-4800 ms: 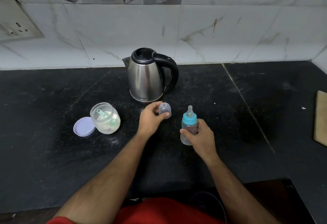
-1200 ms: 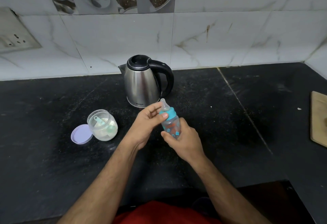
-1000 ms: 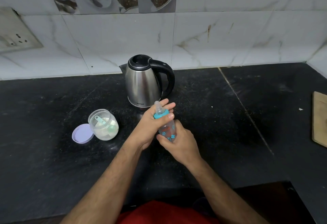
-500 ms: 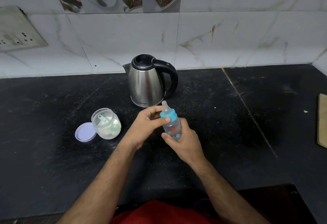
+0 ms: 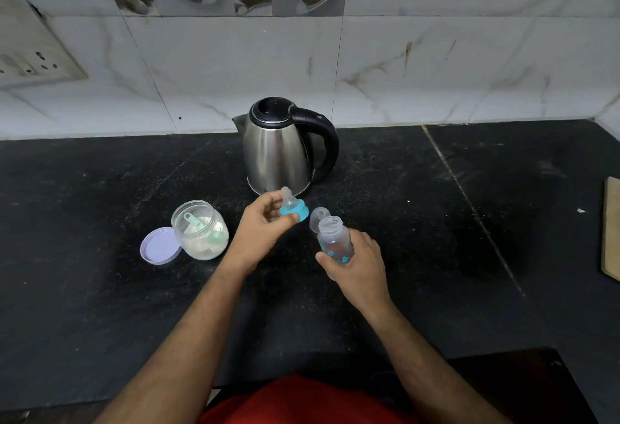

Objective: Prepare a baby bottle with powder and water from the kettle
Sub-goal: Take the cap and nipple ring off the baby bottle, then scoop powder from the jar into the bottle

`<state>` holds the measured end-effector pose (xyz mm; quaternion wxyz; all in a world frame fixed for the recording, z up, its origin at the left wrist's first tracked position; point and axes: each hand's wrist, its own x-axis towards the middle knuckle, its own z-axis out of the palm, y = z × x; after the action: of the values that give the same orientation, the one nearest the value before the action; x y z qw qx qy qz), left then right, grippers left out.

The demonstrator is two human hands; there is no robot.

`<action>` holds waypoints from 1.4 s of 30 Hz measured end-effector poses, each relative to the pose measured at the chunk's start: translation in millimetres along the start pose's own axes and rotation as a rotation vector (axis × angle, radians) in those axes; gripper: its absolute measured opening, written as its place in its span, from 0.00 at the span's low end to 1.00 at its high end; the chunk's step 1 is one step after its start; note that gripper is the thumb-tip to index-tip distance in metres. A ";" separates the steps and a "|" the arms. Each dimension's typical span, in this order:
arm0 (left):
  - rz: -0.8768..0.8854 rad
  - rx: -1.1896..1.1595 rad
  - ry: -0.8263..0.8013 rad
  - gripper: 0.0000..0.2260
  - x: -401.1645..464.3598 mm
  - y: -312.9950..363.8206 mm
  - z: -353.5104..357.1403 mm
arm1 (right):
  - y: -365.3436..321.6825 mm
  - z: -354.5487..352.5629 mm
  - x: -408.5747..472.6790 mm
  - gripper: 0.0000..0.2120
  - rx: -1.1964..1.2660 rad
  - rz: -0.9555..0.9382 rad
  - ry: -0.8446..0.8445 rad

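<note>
My right hand [image 5: 357, 264] grips a small clear baby bottle [image 5: 334, 242] with blue and red prints; its mouth is uncovered. My left hand [image 5: 260, 234] pinches the blue screw ring with the clear teat [image 5: 294, 211], held just left of and apart from the bottle. The clear dome cap [image 5: 318, 217] lies on the black counter [image 5: 100, 289] behind the bottle. A steel kettle [image 5: 278, 150] with black lid and handle stands behind the hands. An open jar of white powder [image 5: 200, 230] with a green scoop inside sits to the left.
The jar's lilac lid [image 5: 159, 244] lies flat on the counter, touching the jar's left side. A wooden board edge [image 5: 611, 229] shows at the far right. A wall socket [image 5: 30, 54] is on the tiled wall at the upper left.
The blue teat ring has come off the bottle and my left hand has moved it left. The clear cap, held by my left hand earlier, now lies on the counter.
</note>
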<state>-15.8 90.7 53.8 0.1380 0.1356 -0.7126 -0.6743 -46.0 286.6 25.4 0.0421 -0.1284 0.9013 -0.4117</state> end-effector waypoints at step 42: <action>-0.063 0.382 0.111 0.12 -27.8 -65.0 8.4 | 6.1 7.4 2.3 0.25 0.145 0.027 -0.045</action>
<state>7.2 105.5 -11.9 0.1278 0.2187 -0.8144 -0.5221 -48.1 284.5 16.0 0.0769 -0.1221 0.8694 -0.4725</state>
